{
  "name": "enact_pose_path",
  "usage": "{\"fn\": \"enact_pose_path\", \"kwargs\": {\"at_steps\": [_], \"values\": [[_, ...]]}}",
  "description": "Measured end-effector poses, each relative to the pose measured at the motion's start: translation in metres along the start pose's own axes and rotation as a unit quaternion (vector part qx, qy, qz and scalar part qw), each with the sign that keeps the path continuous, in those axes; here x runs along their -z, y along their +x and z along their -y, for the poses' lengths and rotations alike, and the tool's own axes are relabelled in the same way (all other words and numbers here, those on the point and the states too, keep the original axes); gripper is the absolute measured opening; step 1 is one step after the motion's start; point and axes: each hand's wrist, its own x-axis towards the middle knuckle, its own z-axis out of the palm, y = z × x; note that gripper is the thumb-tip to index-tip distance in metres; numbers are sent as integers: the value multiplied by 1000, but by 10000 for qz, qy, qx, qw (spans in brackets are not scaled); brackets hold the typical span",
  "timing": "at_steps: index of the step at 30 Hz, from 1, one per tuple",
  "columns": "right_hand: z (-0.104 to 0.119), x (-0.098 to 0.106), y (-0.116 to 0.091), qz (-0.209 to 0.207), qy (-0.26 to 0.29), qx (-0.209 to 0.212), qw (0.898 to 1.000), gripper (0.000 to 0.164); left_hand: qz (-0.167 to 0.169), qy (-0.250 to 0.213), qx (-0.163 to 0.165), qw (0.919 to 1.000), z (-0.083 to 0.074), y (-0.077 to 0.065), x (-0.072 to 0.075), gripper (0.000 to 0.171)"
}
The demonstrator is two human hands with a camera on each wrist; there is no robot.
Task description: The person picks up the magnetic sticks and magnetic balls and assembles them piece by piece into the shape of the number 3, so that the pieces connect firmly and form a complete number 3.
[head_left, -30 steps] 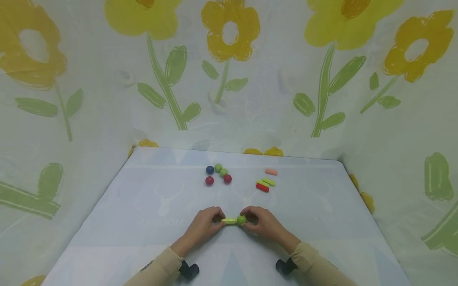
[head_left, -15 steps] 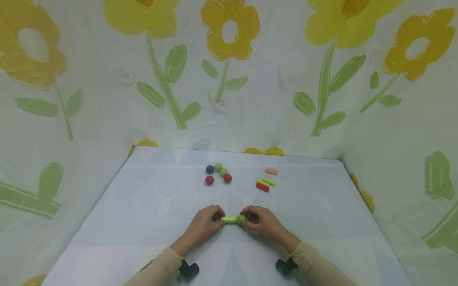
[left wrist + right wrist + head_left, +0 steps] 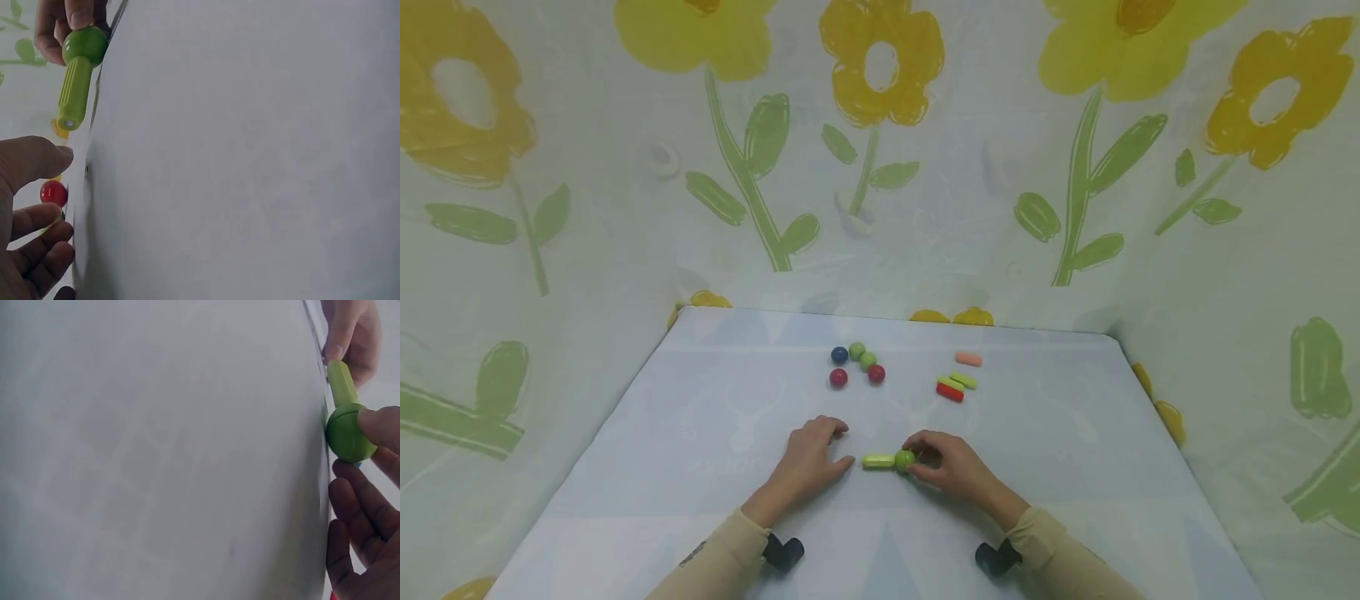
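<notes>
My right hand (image 3: pixel 957 468) pinches a glossy green ball (image 3: pixel 904 461) between thumb and fingertips near the middle of the table. From the ball's left side a short yellow-green ribbed rod (image 3: pixel 877 461) sticks out, joined end to end with it. A small silvery dot shows on the free end of the rod (image 3: pixel 74 94) in the left wrist view. My left hand (image 3: pixel 805 457) is just left of that end, apart from it, thumb and fingers spread and holding nothing. In the right wrist view, a groove runs round the ball (image 3: pixel 349 434).
Farther back lie a blue ball (image 3: pixel 839 355), two green balls (image 3: pixel 868 361) and two red balls (image 3: pixel 838 377). To their right are a salmon rod (image 3: pixel 968 359), two yellow-green rods (image 3: pixel 964 381) and a red rod (image 3: pixel 950 392). Flowered cloth (image 3: pixel 955 208) surrounds the table.
My left hand has let go of the yellow-green rod's left end and drawn back to the left, its fingers opening. My right hand still pinches the green ball in nearly the same spot.
</notes>
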Motion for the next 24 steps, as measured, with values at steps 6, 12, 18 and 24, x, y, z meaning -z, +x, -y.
{"fn": "enact_pose_path", "kwargs": {"at_steps": [6, 12, 18, 24], "values": [[-1, -2, 1, 45, 2, -139, 9999, 27, -476, 255, 371, 9979, 10, 8, -1, 47], [-2, -4, 1, 42, 61, -163, 9998, 27, -624, 191, 623, 9959, 14, 22, 1, 52], [0, -2, 1, 53, 104, -309, 9995, 26, -766, 10, 821, 9937, 22, 40, 1, 52], [1, -2, 1, 78, 58, -330, 9994, 26, -884, -73, 915, 9918, 30, 58, 1, 55]]}}
